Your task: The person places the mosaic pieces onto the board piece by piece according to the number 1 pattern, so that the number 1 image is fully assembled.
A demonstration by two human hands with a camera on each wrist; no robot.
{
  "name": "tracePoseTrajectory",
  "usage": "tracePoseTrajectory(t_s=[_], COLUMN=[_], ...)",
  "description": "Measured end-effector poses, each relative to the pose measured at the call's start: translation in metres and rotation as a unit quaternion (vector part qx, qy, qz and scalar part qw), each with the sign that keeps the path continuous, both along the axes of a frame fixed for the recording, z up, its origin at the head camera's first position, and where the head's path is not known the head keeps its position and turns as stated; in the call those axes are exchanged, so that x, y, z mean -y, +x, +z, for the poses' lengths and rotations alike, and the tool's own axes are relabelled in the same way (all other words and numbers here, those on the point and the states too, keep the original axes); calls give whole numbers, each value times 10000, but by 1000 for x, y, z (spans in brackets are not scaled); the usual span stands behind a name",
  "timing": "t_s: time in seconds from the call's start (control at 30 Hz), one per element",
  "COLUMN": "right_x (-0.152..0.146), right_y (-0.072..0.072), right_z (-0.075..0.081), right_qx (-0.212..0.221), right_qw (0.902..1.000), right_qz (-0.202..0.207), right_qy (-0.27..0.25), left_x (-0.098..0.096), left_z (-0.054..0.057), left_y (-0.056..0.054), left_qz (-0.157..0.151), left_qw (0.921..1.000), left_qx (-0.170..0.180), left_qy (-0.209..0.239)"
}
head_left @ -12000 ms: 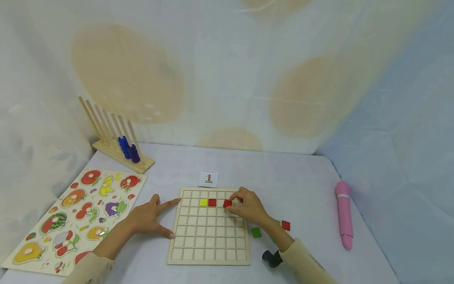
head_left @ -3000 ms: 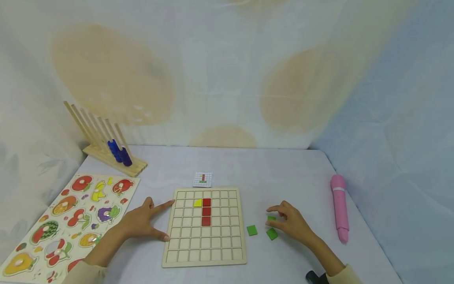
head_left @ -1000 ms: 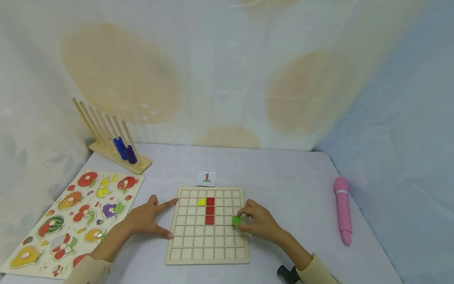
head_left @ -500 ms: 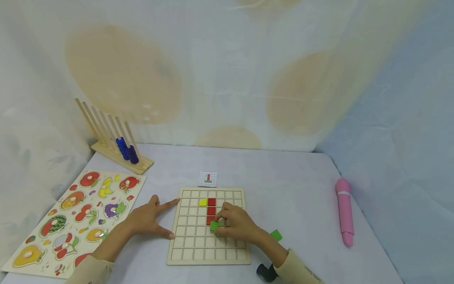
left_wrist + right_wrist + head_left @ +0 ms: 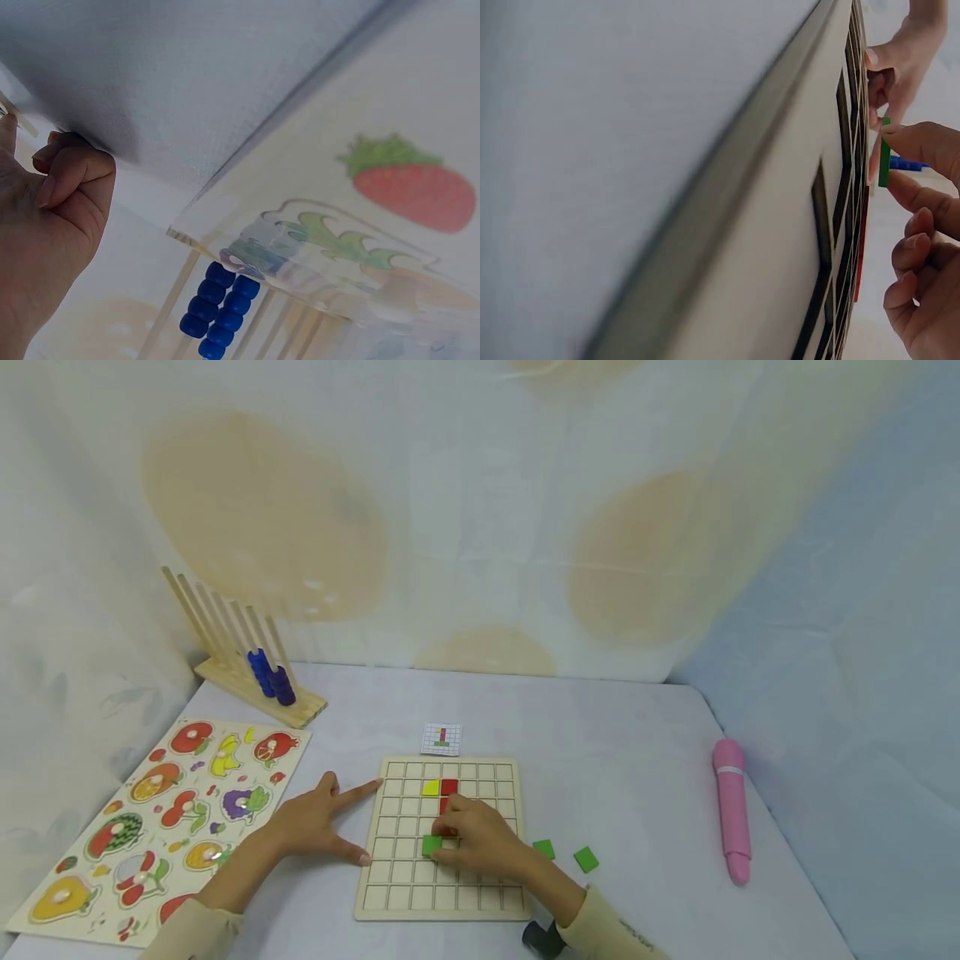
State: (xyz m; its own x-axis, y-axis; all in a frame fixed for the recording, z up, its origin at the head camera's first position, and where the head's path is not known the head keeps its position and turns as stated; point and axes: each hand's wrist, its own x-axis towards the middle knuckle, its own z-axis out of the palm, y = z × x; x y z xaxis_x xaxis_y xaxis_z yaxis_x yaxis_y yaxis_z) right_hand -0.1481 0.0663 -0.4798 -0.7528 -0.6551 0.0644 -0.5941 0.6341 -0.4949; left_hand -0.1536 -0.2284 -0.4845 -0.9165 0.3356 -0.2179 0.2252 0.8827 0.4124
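Note:
Between thumb and forefinger, my right hand (image 5: 483, 839) pinches a green square tile (image 5: 431, 846) over the wooden grid board (image 5: 405, 897). The right wrist view has the tile edge-on, close to the board's surface. A yellow tile (image 5: 431, 787) lies beside a red tile (image 5: 448, 787) in the second row. More red (image 5: 445, 806) shows below, partly hidden by my right hand. My left hand (image 5: 311, 822) touches the board's left edge with forefinger and thumb spread; its other fingers fold inward in the left wrist view. Behind the board lies a small pattern card (image 5: 442, 739).
Two green tiles, one nearer (image 5: 543, 849) and one farther right (image 5: 587, 859), lie right of the board. A fruit puzzle board (image 5: 161, 810) and a pegged wooden stand (image 5: 258, 692) with blue beads occupy the left. A pink pen-shaped object (image 5: 732, 814) lies far right.
After the red tiles formed a column, my right hand took a green tile from the right and carried it leftward to just below that column. My left hand stays at the board's edge.

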Motion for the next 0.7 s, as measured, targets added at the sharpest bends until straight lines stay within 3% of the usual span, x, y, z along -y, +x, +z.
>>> tracePoseTrajectory(t_s=[0.3, 0.7], right_x=[8, -5], right_y=[2, 5], right_z=[-1, 0], right_qx=[-638, -246], right_qw=[9969, 9994], right_qz=[60, -128], right_qy=[450, 224], left_x=[-2, -2], left_z=[2, 3], left_y=[0, 1], left_qz=[12, 18], left_qw=[10000, 10000], left_qx=[14, 15], left_qy=[20, -27])
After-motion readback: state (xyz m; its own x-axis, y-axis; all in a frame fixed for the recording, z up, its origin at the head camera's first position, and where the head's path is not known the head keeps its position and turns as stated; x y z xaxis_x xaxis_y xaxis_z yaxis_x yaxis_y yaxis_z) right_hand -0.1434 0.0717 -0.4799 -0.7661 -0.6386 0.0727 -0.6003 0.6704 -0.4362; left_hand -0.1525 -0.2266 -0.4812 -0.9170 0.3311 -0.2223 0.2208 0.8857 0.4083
